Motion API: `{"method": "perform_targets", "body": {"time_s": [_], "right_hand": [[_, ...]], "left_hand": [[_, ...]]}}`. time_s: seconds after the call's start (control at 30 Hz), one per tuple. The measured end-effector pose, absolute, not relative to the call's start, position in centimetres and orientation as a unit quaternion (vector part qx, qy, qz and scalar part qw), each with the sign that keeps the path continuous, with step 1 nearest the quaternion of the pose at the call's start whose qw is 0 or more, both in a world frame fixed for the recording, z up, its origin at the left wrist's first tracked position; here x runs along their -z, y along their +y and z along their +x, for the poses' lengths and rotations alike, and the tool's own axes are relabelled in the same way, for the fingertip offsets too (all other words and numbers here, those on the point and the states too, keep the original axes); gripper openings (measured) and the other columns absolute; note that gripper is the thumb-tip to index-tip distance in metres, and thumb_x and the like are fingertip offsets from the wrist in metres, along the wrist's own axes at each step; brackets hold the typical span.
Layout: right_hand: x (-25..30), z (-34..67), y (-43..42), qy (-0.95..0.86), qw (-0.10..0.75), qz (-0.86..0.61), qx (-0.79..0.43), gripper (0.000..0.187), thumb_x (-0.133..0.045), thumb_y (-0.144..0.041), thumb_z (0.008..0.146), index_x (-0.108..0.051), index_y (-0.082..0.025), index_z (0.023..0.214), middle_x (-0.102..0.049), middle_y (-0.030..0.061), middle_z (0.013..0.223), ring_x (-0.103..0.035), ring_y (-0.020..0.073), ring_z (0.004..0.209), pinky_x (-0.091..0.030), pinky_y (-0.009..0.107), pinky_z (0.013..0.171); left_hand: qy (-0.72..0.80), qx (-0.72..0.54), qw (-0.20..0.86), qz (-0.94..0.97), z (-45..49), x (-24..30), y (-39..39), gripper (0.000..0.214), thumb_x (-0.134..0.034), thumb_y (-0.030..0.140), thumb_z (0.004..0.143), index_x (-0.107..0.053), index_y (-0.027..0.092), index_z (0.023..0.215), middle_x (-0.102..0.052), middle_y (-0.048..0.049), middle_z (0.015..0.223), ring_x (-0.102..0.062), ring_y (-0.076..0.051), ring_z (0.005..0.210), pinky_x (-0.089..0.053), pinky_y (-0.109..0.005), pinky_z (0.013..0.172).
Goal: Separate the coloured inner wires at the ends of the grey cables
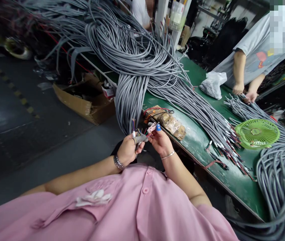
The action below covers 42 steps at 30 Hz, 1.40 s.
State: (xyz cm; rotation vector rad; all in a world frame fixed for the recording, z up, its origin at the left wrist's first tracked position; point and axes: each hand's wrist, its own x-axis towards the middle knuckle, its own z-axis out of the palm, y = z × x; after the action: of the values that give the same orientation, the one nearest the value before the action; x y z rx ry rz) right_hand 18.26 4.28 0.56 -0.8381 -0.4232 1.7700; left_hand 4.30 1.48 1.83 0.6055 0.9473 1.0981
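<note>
The left hand (128, 149) has its fingers curled round a cable end (133, 133), coloured wires (133, 124) poking up! The right hand (162, 144), blue cap (158, 128) on one fingertip, sits right beside it; can't tell whether those fingers pinch. All near the green surface (195, 139).

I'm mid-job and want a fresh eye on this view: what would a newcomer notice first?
Probably the huge tangle of grey cables heaped across the far part of the green table. Next, the bright green fan on the table's right side, beside the cables' bare wire ends. Then, at centre, the left hand and right hand close together at thin coloured wires, with a blue fingertip cover on the right.
</note>
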Motion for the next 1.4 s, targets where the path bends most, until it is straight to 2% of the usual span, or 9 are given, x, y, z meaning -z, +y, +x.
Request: {"method": "perform_targets", "body": {"time_s": [0.2,0.43,0.63,0.87,1.17,1.3,1.4], "right_hand": [[-0.4,18.0,4.3,-0.183,0.552,-0.34,-0.739,0.028,-0.069,-0.046,0.08,-0.067,-0.018,0.086,-0.068,0.0001,0.081,-0.059,0.0107,0.07,-0.049,0.022,0.065],[-0.5,18.5,4.4,-0.183,0.515,-0.354,-0.759,0.049,-0.053,-0.064,0.083,-0.067,-0.018,0.09,-0.067,0.0024,0.078,-0.059,0.012,0.066,-0.051,0.025,0.062],[-0.7,18.4,4.4,-0.19,0.549,-0.379,-0.72,0.033,-0.063,-0.049,0.083,-0.067,-0.017,0.088,-0.066,0.001,0.074,-0.057,0.0093,0.063,-0.05,0.022,0.062],[-0.2,18.3,4.4,-0.191,0.544,-0.351,-0.738,0.037,-0.064,-0.052,0.082,-0.067,-0.018,0.097,-0.068,0.0009,0.082,-0.059,0.0098,0.067,-0.052,0.022,0.062],[0.1,17.7,4.9,-0.172,0.568,-0.351,-0.724,0.028,-0.066,-0.046,0.083,-0.066,-0.018,0.087,-0.066,-0.0009,0.078,-0.057,0.0084,0.067,-0.05,0.02,0.064],[0.0,17.7,4.8,-0.174,0.56,-0.348,-0.731,0.035,-0.065,-0.053,0.081,-0.067,-0.019,0.09,-0.066,-0.0003,0.079,-0.057,0.0089,0.066,-0.05,0.02,0.063],[-0.2,18.0,4.5,-0.186,0.531,-0.359,-0.744,0.048,-0.057,-0.065,0.08,-0.066,-0.019,0.092,-0.067,0.0013,0.081,-0.057,0.0098,0.065,-0.05,0.022,0.062]], "left_hand": [[0.443,-0.481,0.709,0.265,4.4,-1.5,1.7,0.022,-0.071,0.029,0.065,-0.052,0.016,0.066,-0.052,0.0035,0.044,-0.038,-0.006,0.033,-0.023,-0.017,0.03],[0.419,-0.492,0.708,0.285,4.0,-1.4,1.2,0.021,-0.069,0.03,0.067,-0.054,0.016,0.067,-0.052,0.0033,0.044,-0.038,-0.005,0.033,-0.025,-0.017,0.031],[0.397,-0.517,0.697,0.3,3.6,-1.2,0.8,0.022,-0.068,0.034,0.072,-0.059,0.015,0.071,-0.053,0.0027,0.047,-0.039,-0.005,0.035,-0.026,-0.017,0.032],[0.384,-0.528,0.707,0.273,4.0,-1.3,1.5,0.018,-0.068,0.03,0.072,-0.058,0.016,0.071,-0.053,0.0035,0.046,-0.039,-0.006,0.035,-0.025,-0.017,0.032],[0.415,-0.514,0.709,0.248,4.4,-1.4,1.9,0.02,-0.07,0.028,0.067,-0.054,0.016,0.068,-0.052,0.004,0.044,-0.037,-0.006,0.033,-0.024,-0.017,0.03],[0.417,-0.509,0.707,0.259,4.4,-1.4,1.7,0.019,-0.069,0.029,0.067,-0.055,0.016,0.068,-0.053,0.0034,0.045,-0.038,-0.006,0.033,-0.024,-0.017,0.03],[0.413,-0.509,0.701,0.281,4.2,-1.2,1.4,0.018,-0.067,0.03,0.069,-0.056,0.016,0.068,-0.053,0.0034,0.045,-0.039,-0.006,0.033,-0.025,-0.017,0.031]]}}
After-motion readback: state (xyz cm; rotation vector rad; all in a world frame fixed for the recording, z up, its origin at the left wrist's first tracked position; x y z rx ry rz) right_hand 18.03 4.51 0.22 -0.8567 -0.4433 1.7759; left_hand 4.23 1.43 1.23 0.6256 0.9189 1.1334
